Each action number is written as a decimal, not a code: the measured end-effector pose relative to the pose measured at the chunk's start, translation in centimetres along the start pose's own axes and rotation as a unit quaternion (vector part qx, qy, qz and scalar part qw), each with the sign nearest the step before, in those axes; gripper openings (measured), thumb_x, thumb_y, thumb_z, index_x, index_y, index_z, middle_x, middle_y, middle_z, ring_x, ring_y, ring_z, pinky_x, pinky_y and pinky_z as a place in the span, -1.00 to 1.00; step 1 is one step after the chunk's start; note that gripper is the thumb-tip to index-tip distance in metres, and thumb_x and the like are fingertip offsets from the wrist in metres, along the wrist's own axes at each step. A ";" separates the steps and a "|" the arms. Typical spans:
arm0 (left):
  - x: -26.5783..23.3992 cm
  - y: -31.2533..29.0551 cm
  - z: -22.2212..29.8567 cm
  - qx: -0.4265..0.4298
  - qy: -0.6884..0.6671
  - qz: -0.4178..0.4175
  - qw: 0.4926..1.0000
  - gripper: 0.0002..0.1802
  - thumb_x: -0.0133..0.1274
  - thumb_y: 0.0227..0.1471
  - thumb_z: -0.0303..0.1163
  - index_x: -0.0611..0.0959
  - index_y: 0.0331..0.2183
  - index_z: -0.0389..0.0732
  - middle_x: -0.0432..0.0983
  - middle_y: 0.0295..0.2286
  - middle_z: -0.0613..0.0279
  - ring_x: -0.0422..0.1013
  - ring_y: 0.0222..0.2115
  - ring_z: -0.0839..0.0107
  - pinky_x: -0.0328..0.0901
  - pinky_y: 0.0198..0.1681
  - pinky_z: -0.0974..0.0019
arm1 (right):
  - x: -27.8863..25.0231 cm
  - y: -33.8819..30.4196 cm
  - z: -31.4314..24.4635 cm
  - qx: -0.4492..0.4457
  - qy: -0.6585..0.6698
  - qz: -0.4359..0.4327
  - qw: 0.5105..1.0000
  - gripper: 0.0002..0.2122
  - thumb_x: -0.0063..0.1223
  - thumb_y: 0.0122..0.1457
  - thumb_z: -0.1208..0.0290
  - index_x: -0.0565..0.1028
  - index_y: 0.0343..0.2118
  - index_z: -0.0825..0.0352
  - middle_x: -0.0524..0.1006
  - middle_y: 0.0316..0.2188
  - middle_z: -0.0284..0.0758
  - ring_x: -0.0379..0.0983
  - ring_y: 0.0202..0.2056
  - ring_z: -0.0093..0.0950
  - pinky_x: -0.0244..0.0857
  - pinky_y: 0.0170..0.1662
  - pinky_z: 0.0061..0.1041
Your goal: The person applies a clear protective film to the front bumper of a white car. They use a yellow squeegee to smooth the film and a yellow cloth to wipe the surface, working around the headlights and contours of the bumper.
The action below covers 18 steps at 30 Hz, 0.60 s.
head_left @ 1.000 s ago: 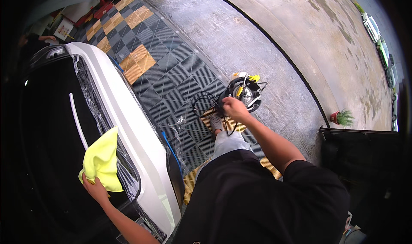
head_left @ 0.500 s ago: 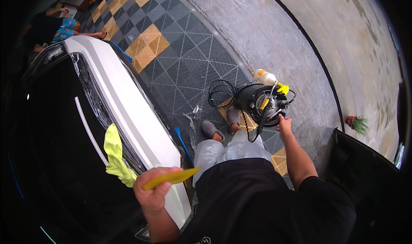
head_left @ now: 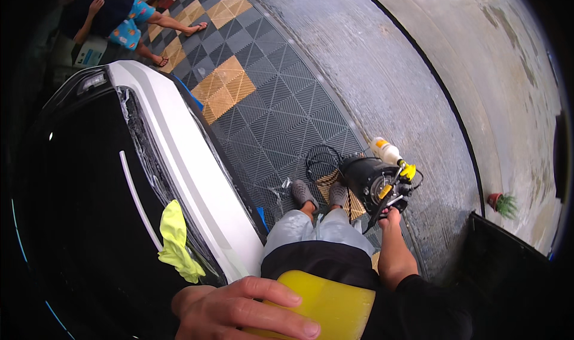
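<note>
My left hand (head_left: 257, 310), low in the picture, is closed on a flat yellow squeegee card (head_left: 323, 298), whose broad face shows in front of my black shirt. My right hand (head_left: 390, 214) reaches down to the top end of a black cylindrical spray tank (head_left: 365, 178). Its fingers curl round a part at the rim, partly hidden. A white bottle with a yellow spray head (head_left: 387, 152) sits against the tank, and a black hose (head_left: 323, 164) loops beside it. To the left, a neon-yellow cloth (head_left: 177, 244) lies on the car's dark glass (head_left: 84, 220).
White car bodywork (head_left: 179, 155) runs along my left, with clear film crumpled at the glass edge. Grey and tan floor tiles (head_left: 263, 125) meet concrete (head_left: 359, 53). Another person in blue patterned shorts (head_left: 134, 26) is at the car's far end. A potted plant (head_left: 505, 205) stands right.
My left hand has come down and right, turning the squeegee card from edge-on to broad face. The view has shifted, and the other person shows more fully. My right hand stays at the tank.
</note>
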<state>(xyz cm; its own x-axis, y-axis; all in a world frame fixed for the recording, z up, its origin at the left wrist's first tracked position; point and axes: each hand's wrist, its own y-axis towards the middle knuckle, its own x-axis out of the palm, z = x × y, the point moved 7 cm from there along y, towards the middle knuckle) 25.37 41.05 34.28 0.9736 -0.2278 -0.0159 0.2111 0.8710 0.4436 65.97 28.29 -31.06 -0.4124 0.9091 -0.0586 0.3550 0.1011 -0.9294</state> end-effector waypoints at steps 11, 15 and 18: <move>-20.8 -2.1 2.3 0.092 0.221 0.156 0.958 -0.65 0.22 -0.03 -0.27 0.58 -0.20 -0.22 0.51 -0.22 0.05 0.50 -0.23 0.07 0.41 -0.19 0.00 | 21.6 -8.0 -5.0 -0.124 -0.073 0.022 0.989 -0.67 -0.35 -0.01 0.77 0.46 -0.26 0.36 0.46 -0.40 -0.18 0.36 -0.60 -0.38 0.38 -0.56 -0.35; -38.0 -4.9 -6.3 -0.082 0.327 0.212 0.917 -0.57 0.21 0.06 -0.29 0.53 -0.08 -0.32 0.47 -0.16 0.05 0.47 -0.18 0.17 0.37 -0.06 0.16 | 28.7 -15.2 -3.0 -0.124 -0.084 0.031 0.988 -0.64 -0.32 0.05 0.71 0.51 -0.20 0.27 0.53 -0.37 -0.21 0.36 -0.61 -0.42 0.35 -0.60 -0.39; -49.7 -11.7 -14.4 -0.217 0.206 0.416 0.859 -0.66 0.15 0.09 -0.37 0.55 -0.11 -0.32 0.49 -0.21 0.06 0.45 -0.19 0.27 0.32 -0.04 0.30 | 31.0 -15.9 -3.4 -0.107 -0.097 -0.038 0.989 -0.74 -0.30 0.11 0.65 0.48 -0.29 0.26 0.45 -0.54 -0.33 0.28 -0.67 -0.44 0.28 -0.62 -0.41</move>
<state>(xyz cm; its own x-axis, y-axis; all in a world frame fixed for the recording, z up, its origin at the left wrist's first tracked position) -24.21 48.43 16.97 0.7325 0.6472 -0.2110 -0.6470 0.7583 0.0801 50.41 56.21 -16.88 -0.5905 0.8032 -0.0790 0.4778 0.2691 -0.8363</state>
